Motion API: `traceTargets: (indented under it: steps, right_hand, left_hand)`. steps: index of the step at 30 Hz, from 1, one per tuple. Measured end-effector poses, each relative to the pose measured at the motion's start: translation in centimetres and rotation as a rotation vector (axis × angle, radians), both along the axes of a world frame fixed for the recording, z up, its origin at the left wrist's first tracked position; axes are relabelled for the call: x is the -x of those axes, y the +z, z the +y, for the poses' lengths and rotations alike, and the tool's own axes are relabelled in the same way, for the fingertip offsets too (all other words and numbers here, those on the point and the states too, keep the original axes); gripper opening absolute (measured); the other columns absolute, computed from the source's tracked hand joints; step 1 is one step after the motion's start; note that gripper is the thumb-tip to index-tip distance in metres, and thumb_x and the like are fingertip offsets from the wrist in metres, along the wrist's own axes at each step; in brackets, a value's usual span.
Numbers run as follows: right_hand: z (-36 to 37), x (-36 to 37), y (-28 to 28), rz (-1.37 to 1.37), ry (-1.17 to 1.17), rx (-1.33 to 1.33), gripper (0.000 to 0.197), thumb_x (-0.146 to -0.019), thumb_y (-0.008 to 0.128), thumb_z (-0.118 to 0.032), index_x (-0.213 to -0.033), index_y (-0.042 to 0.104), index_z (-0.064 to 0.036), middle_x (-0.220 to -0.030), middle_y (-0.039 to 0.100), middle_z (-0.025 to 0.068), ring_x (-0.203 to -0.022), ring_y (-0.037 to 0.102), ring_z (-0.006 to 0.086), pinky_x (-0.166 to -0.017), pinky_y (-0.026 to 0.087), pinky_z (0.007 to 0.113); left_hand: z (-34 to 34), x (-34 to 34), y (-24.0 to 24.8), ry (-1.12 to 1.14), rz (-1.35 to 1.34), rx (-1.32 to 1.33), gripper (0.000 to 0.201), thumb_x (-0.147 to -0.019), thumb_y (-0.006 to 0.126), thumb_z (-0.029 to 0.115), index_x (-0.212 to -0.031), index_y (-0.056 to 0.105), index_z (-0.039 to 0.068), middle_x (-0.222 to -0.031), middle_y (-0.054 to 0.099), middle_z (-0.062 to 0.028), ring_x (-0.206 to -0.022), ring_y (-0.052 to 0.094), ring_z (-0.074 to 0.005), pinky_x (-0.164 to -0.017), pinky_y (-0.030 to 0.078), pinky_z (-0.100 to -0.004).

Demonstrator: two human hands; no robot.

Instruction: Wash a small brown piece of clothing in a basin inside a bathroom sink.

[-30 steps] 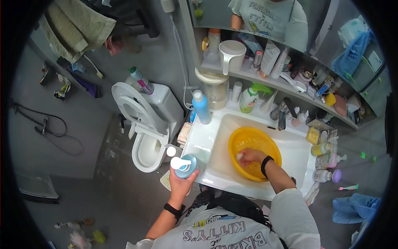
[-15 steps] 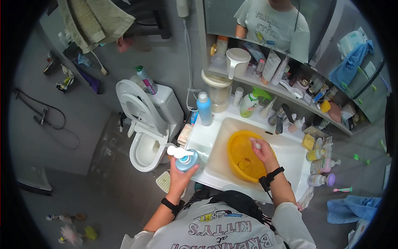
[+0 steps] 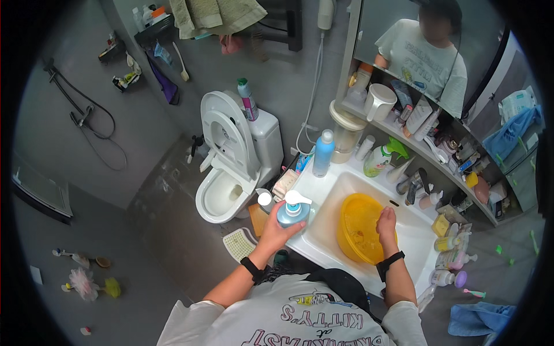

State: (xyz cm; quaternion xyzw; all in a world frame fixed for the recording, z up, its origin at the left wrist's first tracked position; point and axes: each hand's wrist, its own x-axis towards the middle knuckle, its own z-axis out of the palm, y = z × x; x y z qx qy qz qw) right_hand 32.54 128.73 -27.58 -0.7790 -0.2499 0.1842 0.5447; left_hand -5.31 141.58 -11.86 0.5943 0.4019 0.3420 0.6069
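1. Pump bottle sits grasped in the left hand, at nine o'clock from the yellow basin.
2. A slick grip could drop it.
3. Right hand is curled at three o'clock; cannot tell if it holds anything.
4. Blue can at eleven, tap at two could obstruct.

Two bare hands in view, two black wristbands, one blue pump bottle, one yellow basin, one sink, and one toilet!

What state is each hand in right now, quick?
Left hand: closed around the blue pump bottle.
Right hand: over the right side of the yellow basin; whether it holds anything cannot be told.
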Motion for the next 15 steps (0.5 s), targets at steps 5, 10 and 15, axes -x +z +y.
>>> traceTargets:
  steps: [5,10,15]
  right_hand:
    - [3.0,5.7,8.9,0.373,-0.048,0.226,0.023,-0.104,0.039,-0.031,-0.096,0.046,-0.011,-0.075,0.048,0.0039,-0.063,0.048,0.0135,-0.059,0.044,0.029]
    - [5.1,14.8,16.6,0.242,0.466,-0.135,0.023,-0.101,0.044,-0.021,-0.119,0.049,-0.0075,-0.106,0.056,0.0064,-0.09,0.054,0.0158,-0.081,0.046,0.03]
    - [8.0,23.2,16.6,-0.282,0.807,-0.247,0.035,-0.096,0.052,-0.009,-0.13,0.051,-0.0046,-0.126,0.058,0.0132,-0.105,0.058,0.0215,-0.093,0.046,0.033]
  left_hand:
    - [0.1,1.7,0.0,0.039,0.021,0.018,0.075,-0.076,0.084,0.015,-0.135,0.04,0.0,-0.123,0.06,-0.0107,-0.115,0.057,-0.0177,-0.1,0.045,-0.0329]
    - [-0.3,1.9,0.4,0.018,0.005,-0.007,0.074,-0.076,0.084,0.016,-0.134,0.041,0.0,-0.121,0.061,-0.0101,-0.113,0.059,-0.0177,-0.099,0.046,-0.0327]
    - [-0.1,2.1,0.0,-0.046,0.104,-0.072,0.07,-0.075,0.084,0.016,-0.131,0.047,0.0,-0.12,0.061,-0.0099,-0.111,0.06,-0.0182,-0.097,0.047,-0.033]
